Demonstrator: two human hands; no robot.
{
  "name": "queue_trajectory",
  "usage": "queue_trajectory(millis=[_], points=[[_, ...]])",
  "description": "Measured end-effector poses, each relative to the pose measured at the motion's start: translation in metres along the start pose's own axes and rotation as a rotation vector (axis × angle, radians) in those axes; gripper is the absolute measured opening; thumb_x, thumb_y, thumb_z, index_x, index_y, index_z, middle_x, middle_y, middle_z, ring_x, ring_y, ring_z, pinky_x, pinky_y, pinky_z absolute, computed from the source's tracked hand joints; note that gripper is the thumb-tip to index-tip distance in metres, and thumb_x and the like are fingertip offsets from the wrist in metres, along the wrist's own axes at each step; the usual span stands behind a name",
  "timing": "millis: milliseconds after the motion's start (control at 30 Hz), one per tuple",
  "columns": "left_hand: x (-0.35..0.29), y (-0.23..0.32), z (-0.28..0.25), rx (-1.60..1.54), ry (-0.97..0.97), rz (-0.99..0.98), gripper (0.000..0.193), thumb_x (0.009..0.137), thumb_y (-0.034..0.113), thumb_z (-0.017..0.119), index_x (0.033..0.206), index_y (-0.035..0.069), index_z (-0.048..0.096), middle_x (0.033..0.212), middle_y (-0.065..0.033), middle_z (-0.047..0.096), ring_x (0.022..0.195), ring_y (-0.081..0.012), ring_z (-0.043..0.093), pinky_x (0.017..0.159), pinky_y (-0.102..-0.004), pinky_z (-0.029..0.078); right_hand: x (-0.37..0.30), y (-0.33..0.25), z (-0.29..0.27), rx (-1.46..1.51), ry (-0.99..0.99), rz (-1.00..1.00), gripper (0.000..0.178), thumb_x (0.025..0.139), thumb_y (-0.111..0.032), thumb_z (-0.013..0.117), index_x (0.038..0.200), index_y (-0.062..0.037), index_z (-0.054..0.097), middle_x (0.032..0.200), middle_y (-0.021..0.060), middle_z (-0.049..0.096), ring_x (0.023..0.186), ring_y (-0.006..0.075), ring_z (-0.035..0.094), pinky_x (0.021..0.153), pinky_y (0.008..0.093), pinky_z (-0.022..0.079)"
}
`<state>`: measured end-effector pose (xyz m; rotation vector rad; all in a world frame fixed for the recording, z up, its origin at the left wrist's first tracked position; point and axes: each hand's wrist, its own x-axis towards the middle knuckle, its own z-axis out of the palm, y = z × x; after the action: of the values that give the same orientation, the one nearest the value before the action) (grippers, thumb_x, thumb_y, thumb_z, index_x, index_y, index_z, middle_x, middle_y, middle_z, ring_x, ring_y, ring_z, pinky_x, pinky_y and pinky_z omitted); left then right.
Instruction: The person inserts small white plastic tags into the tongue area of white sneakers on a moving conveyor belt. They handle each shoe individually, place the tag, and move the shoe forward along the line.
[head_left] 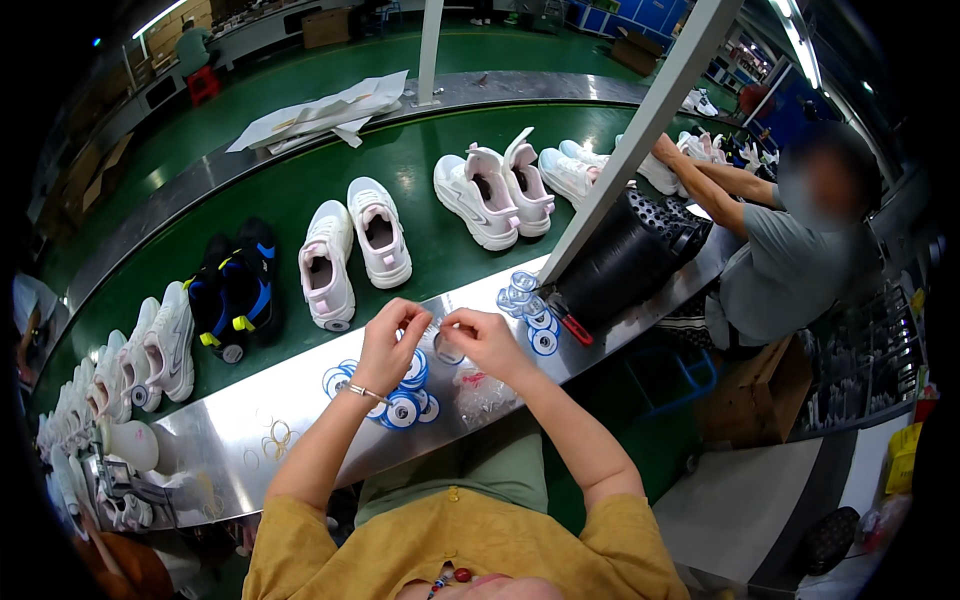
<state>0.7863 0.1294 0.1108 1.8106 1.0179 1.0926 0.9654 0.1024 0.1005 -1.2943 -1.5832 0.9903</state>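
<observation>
Both of my hands meet over the metal ledge, their fingertips close together. My left hand (392, 342) is closed in a pinch, and whatever lies between its fingers is too small to make out. My right hand (483, 342) is pinched too. Just below its fingertips shows a round tag (448, 350) with a dark rim; whether the fingers hold it, I cannot tell. Under my left wrist lies a pile of round blue-and-white tags (403, 408), partly hidden by the forearm. Beside it, below my right hand, is a crumpled clear plastic bag (482, 396) with red print.
Pairs of white shoes (328, 262) and a black-and-blue pair (236, 290) stand on the green conveyor (420, 265). More round tags (528, 300), red-handled cutters (574, 322) and a black cylinder (625, 255) lie right, by a slanted post. Rubber bands (277, 438) lie left. A co-worker (800, 240) reaches toward shoes.
</observation>
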Motion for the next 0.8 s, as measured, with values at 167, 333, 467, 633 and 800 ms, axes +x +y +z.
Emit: queue_trajectory(millis=[167,333,467,633,800], points=[[0.080,-0.029,0.043,0.035,-0.051,0.065,0.020,0.086,0.008,0.057,0.104,-0.001,0.058,0.095,-0.0136,0.061,0.082,-0.0248,0.059,0.073,-0.0310,0.046,0.035,0.031,-0.068,-0.237,0.356,-0.044,0.009,0.082,-0.011,0.062,0.084,-0.0025,0.063,0.054,0.0096,0.053,0.045,0.0127,0.049,0.046,0.0285,0.037],[0.180,-0.060,0.111,0.183,-0.089,0.153,0.038,0.082,0.000,0.051,0.120,0.002,0.051,0.121,-0.0178,0.054,0.108,-0.0340,0.053,0.093,-0.0376,0.042,0.069,0.053,-0.102,-0.226,0.428,-0.005,0.010,0.081,-0.008,0.063,0.082,0.0017,0.063,0.051,0.0003,0.045,0.048,0.0041,0.038,0.045,0.0243,0.032],[0.235,-0.110,0.158,0.154,-0.089,0.190,0.048,0.080,-0.004,0.045,0.127,0.003,0.046,0.128,-0.0168,0.049,0.116,-0.0320,0.049,0.099,-0.0359,0.039,0.088,0.068,-0.109,-0.348,0.379,0.023,0.008,0.081,-0.013,0.062,0.083,-0.0050,0.063,0.058,0.0123,0.057,0.048,0.0220,0.054,0.049,0.0331,0.040],[0.261,-0.128,0.167,0.274,-0.146,0.040,0.041,0.079,-0.003,0.043,0.118,0.004,0.054,0.117,-0.0172,0.054,0.106,-0.0331,0.054,0.091,-0.0379,0.043,0.121,0.092,-0.127,-0.502,0.378,-0.075,0.007,0.081,-0.012,0.059,0.083,-0.0055,0.061,0.073,0.0132,0.062,0.065,0.0323,0.060,0.058,0.0393,0.045],[0.239,-0.136,0.128,0.303,-0.089,0.044,0.028,0.079,0.001,0.047,0.104,0.004,0.059,0.097,-0.0160,0.059,0.087,-0.0336,0.059,0.079,-0.0389,0.047,0.140,0.128,-0.129,-0.708,0.338,-0.149,0.005,0.081,-0.010,0.059,0.081,-0.0055,0.060,0.075,0.0127,0.062,0.068,0.0330,0.060,0.060,0.0398,0.048]])
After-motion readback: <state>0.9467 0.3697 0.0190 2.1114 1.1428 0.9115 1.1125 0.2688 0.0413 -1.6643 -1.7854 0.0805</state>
